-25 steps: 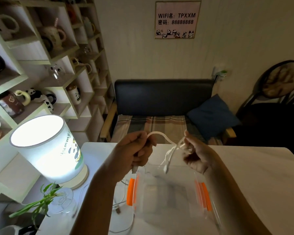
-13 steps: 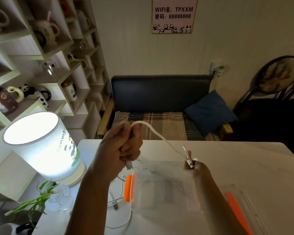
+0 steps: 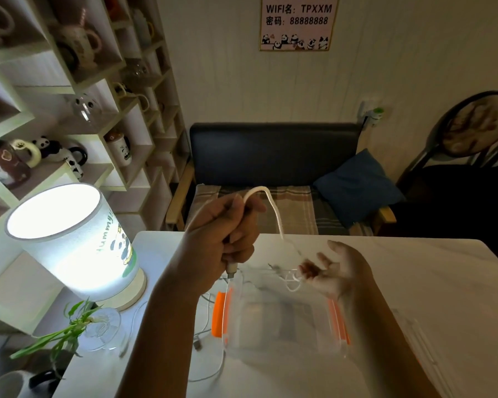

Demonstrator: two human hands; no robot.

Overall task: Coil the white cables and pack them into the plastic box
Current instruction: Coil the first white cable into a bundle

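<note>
A white cable (image 3: pixel 270 206) arcs up from the fisted left hand (image 3: pixel 227 234), which grips it above the clear plastic box (image 3: pixel 279 317) with orange latches. The right hand (image 3: pixel 335 271) hangs open, fingers spread, over the box's far rim, beside the cable's blurred tail.

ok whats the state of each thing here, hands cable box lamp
left hand: closed in a fist around the white cable
right hand: open, palm up, over the box
white cable: arches up out of the left hand, far end blurred near the right hand's fingers
plastic box: open, no lid on it, orange latches at both sides
lamp: lit
loose cables: uncoiled on the table left of the box
</note>
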